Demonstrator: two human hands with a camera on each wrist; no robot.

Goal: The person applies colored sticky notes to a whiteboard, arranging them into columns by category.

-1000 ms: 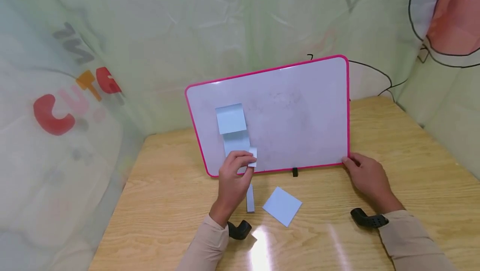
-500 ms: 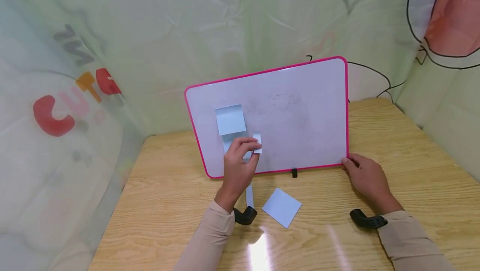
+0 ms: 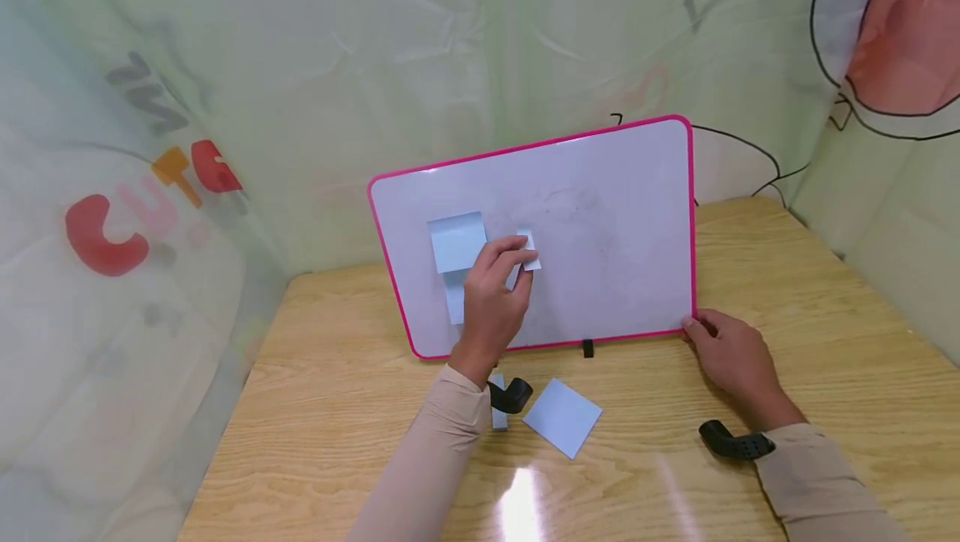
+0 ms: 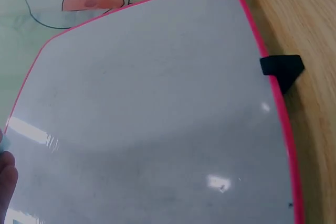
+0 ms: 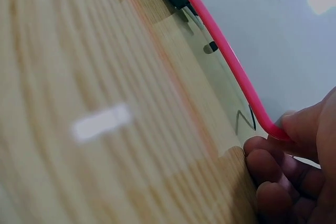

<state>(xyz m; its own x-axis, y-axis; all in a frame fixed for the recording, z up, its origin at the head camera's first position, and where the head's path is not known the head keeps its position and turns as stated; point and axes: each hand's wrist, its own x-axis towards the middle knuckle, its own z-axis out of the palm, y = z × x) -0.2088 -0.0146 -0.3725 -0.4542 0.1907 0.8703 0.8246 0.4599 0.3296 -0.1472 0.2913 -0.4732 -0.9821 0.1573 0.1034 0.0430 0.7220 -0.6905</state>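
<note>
A whiteboard (image 3: 615, 233) with a pink rim leans upright on the table. Two light-blue sticky notes are on its left part, an upper one (image 3: 457, 246) overlapping a lower one (image 3: 454, 300). My left hand (image 3: 493, 300) pinches a small pale-blue piece of paper (image 3: 532, 262) in front of the board, right of the upper note; whether it touches the board I cannot tell. My right hand (image 3: 737, 363) holds the board's lower right corner, the thumb (image 5: 304, 127) on the front and the other fingers curled near the back.
On the table (image 3: 337, 442) lie a square light-blue sticky note pad (image 3: 562, 419) and a narrow pale-blue strip (image 3: 499, 417), partly hidden by the black wrist device (image 3: 512, 396). A black foot (image 3: 588, 348) sits under the board. A printed curtain (image 3: 300, 108) hangs behind.
My left hand has moved up and to the right across the board with the small paper, uncovering part of the lower note. My right hand stays at the corner.
</note>
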